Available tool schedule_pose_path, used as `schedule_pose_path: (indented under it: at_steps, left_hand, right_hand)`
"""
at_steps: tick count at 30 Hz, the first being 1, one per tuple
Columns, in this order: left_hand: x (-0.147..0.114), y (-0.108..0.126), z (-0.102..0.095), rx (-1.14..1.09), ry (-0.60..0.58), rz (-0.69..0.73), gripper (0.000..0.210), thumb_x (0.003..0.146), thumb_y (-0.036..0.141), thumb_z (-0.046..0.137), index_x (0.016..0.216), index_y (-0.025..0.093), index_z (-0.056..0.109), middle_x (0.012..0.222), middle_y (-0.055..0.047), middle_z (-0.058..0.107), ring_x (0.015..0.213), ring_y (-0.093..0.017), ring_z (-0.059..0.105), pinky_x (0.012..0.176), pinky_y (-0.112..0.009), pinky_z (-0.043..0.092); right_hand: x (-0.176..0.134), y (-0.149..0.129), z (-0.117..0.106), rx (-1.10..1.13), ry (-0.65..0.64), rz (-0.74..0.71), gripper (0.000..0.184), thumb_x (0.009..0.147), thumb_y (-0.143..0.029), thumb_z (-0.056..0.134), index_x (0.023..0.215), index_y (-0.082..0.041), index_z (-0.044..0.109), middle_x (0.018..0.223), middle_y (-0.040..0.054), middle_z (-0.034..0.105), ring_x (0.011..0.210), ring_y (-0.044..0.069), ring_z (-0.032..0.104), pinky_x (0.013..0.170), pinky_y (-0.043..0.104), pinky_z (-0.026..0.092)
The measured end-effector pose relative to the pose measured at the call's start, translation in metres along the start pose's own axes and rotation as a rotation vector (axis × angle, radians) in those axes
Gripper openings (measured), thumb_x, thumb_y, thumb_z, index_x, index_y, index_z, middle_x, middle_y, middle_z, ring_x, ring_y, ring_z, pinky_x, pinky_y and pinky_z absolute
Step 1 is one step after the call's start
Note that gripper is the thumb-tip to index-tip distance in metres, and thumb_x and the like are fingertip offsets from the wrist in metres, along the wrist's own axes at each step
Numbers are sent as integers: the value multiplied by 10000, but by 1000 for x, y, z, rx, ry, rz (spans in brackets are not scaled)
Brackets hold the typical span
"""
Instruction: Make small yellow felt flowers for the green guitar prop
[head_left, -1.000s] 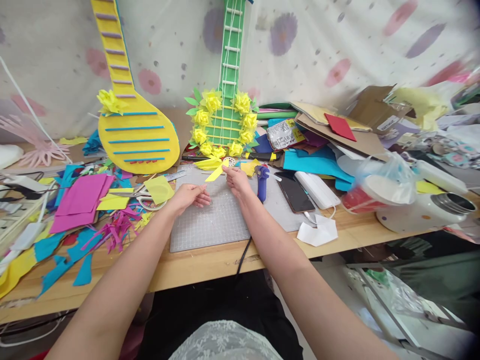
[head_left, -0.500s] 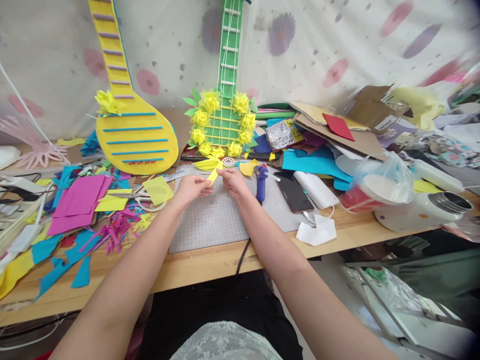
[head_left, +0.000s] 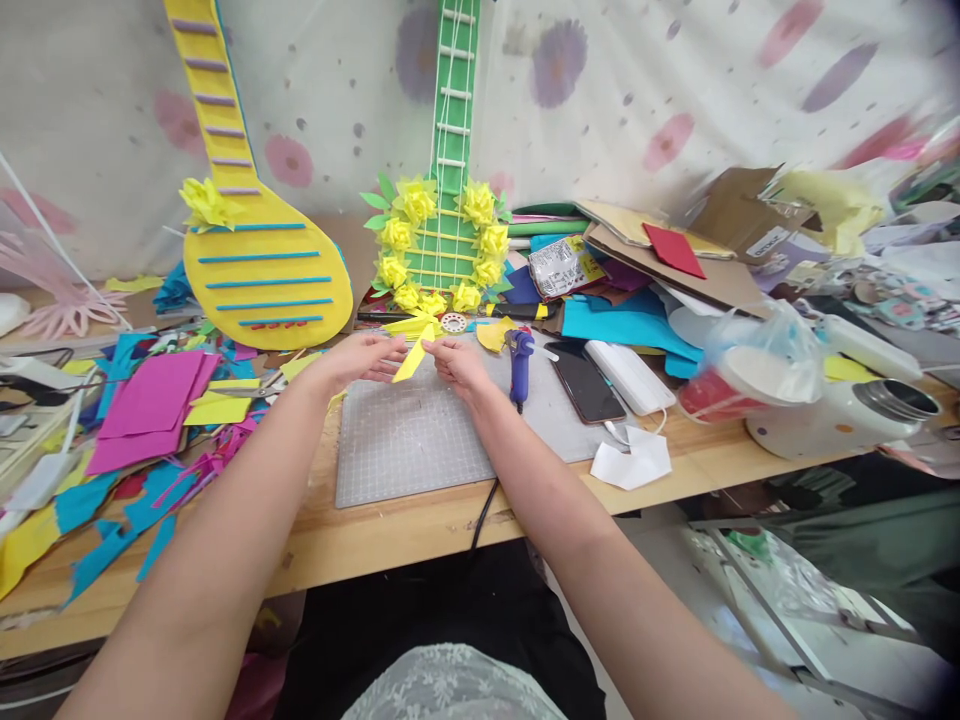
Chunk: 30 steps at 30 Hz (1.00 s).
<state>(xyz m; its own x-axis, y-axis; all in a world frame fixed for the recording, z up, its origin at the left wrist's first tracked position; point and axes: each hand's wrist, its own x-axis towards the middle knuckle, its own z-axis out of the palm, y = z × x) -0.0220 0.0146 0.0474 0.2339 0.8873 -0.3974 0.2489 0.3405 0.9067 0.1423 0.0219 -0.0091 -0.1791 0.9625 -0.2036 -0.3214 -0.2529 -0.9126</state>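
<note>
Between my hands, above the grey cutting mat (head_left: 405,440), is a folded strip of yellow paper (head_left: 412,358). My right hand (head_left: 459,362) pinches its upper end between thumb and fingers. On the strip's other side my left hand (head_left: 367,358) has its fingers stretched out and apart, close to the strip but not closed on it. More yellow pieces (head_left: 409,326) lie just behind. To the right of my right hand stands a blue glue gun (head_left: 519,365) on the mat, near a rounded yellow scrap (head_left: 495,335).
A yellow paper instrument (head_left: 270,270) and a green one (head_left: 452,235) ringed with yellow flowers lean at the back. Coloured scraps, with magenta sheets (head_left: 150,415), cover the left side. A phone (head_left: 587,385), a white power bank (head_left: 630,375), a plastic-wrapped cup (head_left: 750,375) and a flask (head_left: 817,425) are right.
My left hand has let go of the yellow strip and moved left, its fingers opening. The strip stays in my right hand, its lower end now swung down to the left.
</note>
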Motion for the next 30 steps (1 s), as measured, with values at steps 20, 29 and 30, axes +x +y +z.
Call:
schedule_pose_path:
  at_steps: [20,29,30]
  left_hand:
    - [18,-29,14,-230,-384,-123,106,836,196,545,802,103,581,664,-6,519,525,-71,493,502,-208,411]
    - [7,-40,19,-514,-319,-131,149,837,185,546,698,138,520,532,48,335,462,-67,384,460,-175,376]
    - [6,-42,19,-557,-316,-109,147,833,191,557,701,136,521,530,50,330,460,-66,383,458,-172,375]
  right_hand:
    - [1,6,0,-177,-100,21,394,545,-458,779,644,-143,564,419,-86,421,363,9,243,369,189,104]
    - [11,-5,-6,-587,139,-176,324,777,-477,573,771,-157,628,534,-44,496,476,65,408,472,196,317]
    - [15,-10,-8,-731,227,-215,288,803,-432,556,799,-157,641,631,-13,576,572,87,499,542,199,371]
